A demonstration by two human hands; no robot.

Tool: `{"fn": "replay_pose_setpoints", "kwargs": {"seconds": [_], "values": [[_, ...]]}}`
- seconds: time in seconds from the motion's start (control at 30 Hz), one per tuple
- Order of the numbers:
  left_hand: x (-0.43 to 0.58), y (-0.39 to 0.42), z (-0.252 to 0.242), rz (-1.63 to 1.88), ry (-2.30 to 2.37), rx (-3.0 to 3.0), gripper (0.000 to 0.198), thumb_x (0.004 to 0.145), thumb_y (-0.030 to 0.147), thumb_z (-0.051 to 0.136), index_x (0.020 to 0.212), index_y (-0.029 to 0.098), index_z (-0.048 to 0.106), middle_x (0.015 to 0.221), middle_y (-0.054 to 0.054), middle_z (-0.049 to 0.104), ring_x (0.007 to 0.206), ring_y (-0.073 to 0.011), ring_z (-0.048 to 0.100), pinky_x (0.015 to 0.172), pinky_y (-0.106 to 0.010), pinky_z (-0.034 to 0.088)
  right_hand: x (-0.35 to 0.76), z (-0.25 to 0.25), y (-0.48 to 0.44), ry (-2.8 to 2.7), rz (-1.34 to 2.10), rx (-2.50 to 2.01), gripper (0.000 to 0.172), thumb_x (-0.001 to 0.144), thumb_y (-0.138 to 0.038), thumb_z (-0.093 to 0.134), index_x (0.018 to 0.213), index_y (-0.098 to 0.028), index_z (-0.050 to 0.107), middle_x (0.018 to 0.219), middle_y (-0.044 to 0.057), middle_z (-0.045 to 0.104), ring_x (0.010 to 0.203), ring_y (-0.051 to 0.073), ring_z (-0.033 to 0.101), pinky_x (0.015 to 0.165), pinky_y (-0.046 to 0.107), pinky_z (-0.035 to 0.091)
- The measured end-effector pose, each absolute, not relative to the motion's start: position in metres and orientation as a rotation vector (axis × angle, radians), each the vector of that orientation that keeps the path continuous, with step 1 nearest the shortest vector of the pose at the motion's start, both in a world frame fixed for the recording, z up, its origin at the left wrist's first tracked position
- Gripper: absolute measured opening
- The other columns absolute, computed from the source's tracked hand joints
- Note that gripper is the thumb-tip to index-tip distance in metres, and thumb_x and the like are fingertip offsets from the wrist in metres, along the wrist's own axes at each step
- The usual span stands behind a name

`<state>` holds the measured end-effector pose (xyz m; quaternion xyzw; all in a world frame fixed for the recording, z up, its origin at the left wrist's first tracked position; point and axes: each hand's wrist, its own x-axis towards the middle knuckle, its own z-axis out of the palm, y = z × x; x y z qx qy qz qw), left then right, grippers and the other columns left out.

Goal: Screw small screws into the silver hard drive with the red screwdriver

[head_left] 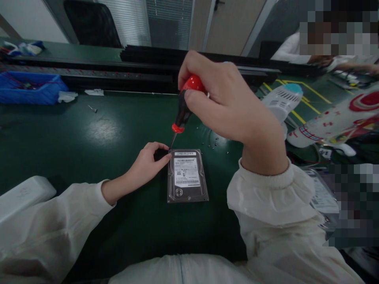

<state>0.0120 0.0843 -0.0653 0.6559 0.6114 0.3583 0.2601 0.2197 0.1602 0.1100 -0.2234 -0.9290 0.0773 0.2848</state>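
A hard drive with a white label lies flat on the dark green table. My right hand is wrapped round the handle of a red and black screwdriver. The screwdriver slants down, its tip at the drive's far left corner. Beside that corner, my left hand grips the drive's left edge between thumb and fingers. Several tiny screws are scattered on the table just beyond the drive's right side.
A blue bin stands at the back left, with a small metal piece nearer. At right are a white handheld fan, a patterned white bottle and another hard drive. A white case lies at left. Another person works across the table.
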Motion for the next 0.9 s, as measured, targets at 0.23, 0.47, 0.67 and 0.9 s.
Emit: {"fn": "replay_pose_setpoints", "kwargs": {"seconds": [0.23,0.47,0.67,0.9], "values": [[0.0119,0.0847,-0.0648,0.971,1.662,1.788,0.038,0.093,0.051,0.066,0.114,0.020,0.072,0.114,-0.008,0.070,0.108,-0.0275,0.065,0.096,-0.046,0.054,0.2214,0.1111,0.1597,-2.506,0.140,-0.623,0.029,0.103,-0.039,0.044,0.106,-0.015,0.061,0.081,0.000,0.054,0.069,0.012,0.041,0.070,0.032,0.029],[0.0126,0.0848,-0.0649,0.975,1.663,1.784,0.038,0.092,0.049,0.066,0.114,0.019,0.072,0.113,-0.008,0.069,0.105,-0.0270,0.066,0.096,-0.047,0.054,0.2190,0.1110,0.1596,-2.472,0.079,-0.626,0.031,0.104,-0.041,0.045,0.103,-0.015,0.062,0.082,0.002,0.058,0.070,0.012,0.044,0.072,0.032,0.031],[0.0129,0.0847,-0.0653,0.998,1.658,1.794,0.037,0.091,0.048,0.066,0.113,0.019,0.072,0.112,-0.008,0.069,0.105,-0.0267,0.065,0.096,-0.046,0.054,0.2188,0.1091,0.1588,-2.516,0.127,-0.590,0.028,0.099,-0.028,0.042,0.116,-0.013,0.057,0.101,0.005,0.061,0.079,0.013,0.045,0.074,0.031,0.031],[0.0129,0.0839,-0.0640,0.975,1.663,1.792,0.038,0.092,0.049,0.065,0.114,0.019,0.072,0.113,-0.008,0.070,0.106,-0.0269,0.065,0.095,-0.045,0.055,0.2191,0.1092,0.1586,-2.508,0.102,-0.633,0.037,0.105,-0.046,0.040,0.115,-0.015,0.059,0.085,0.001,0.056,0.069,0.011,0.041,0.070,0.030,0.031]]}}
